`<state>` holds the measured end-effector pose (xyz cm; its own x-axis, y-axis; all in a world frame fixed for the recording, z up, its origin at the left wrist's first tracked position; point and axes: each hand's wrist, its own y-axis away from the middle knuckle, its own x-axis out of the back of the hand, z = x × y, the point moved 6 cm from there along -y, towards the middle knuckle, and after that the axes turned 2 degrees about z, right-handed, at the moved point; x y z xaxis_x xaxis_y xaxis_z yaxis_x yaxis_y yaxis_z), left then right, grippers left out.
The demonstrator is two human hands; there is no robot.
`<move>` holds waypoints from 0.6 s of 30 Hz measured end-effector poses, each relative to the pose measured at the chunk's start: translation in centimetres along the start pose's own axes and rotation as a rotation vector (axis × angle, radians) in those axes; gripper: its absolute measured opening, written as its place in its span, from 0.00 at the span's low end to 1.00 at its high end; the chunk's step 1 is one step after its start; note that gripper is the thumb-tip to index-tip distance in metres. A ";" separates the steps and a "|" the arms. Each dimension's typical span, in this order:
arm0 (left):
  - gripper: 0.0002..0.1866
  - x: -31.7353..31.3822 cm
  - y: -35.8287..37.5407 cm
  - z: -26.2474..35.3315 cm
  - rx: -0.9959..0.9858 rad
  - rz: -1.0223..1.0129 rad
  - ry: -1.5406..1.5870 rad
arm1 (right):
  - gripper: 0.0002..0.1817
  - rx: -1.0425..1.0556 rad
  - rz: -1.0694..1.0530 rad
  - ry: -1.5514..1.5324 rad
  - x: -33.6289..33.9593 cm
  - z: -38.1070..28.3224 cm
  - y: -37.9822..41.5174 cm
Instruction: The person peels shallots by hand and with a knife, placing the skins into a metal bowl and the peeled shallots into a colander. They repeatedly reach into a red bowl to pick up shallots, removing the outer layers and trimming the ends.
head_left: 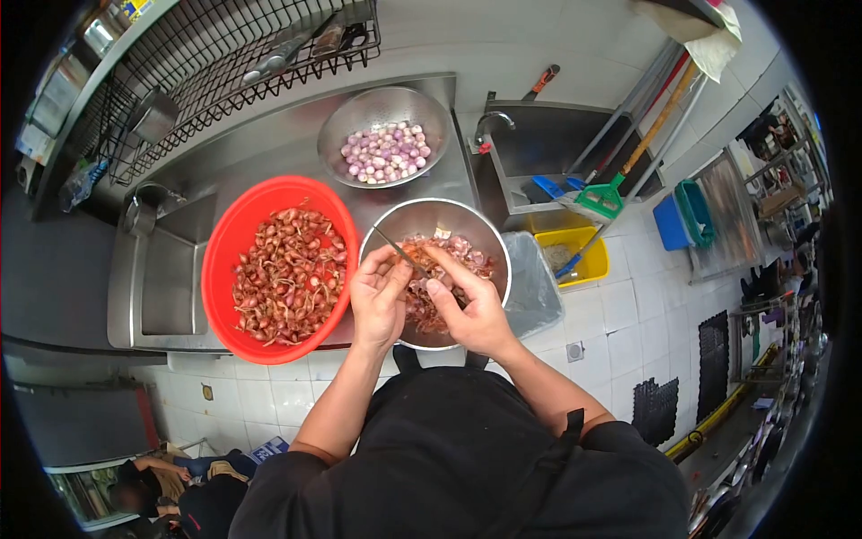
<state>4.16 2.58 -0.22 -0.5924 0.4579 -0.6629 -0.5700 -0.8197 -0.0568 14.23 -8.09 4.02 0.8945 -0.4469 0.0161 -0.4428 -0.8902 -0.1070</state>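
Observation:
Both my hands are over a steel bowl [501,256] that holds reddish shallot skins and scraps [462,251]. My right hand [474,314] is closed around a small knife [395,244], whose thin dark blade points up and to the left. My left hand [377,296] is closed beside the blade, with a reddish shallot [400,272] mostly hidden in its fingers. To the left, a red basin [215,269] contains many unpeeled shallots [289,269]. Behind the steel bowl, a perforated metal colander [337,121] holds peeled, pale purple shallots [386,153].
A steel sink [171,287] is at the left, under a wire rack [242,72]. Right of the counter are another sink with a tap [498,117], a clear plastic bag [534,278], a yellow bin [593,260] and a green dustpan [602,199]. Another person [215,503] is at lower left.

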 end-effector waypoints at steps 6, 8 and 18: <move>0.13 -0.7 0.5 0.5 -0.027 -0.043 -0.029 | 0.22 0.068 0.043 -0.066 0.3 0.2 -0.4; 0.12 -0.5 0.3 0.4 -0.016 -0.033 -0.065 | 0.21 -0.038 0.053 -0.168 0.3 0.9 -0.4; 0.13 -0.9 0.7 0.6 0.010 -0.010 0.002 | 0.22 0.124 0.112 0.032 1.5 -1.8 0.6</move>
<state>3.95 1.81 0.79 -0.5856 0.4655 -0.6636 -0.5815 -0.8116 -0.0562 15.16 -9.44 5.78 0.8365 -0.5473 0.0283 -0.5272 -0.8177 -0.2313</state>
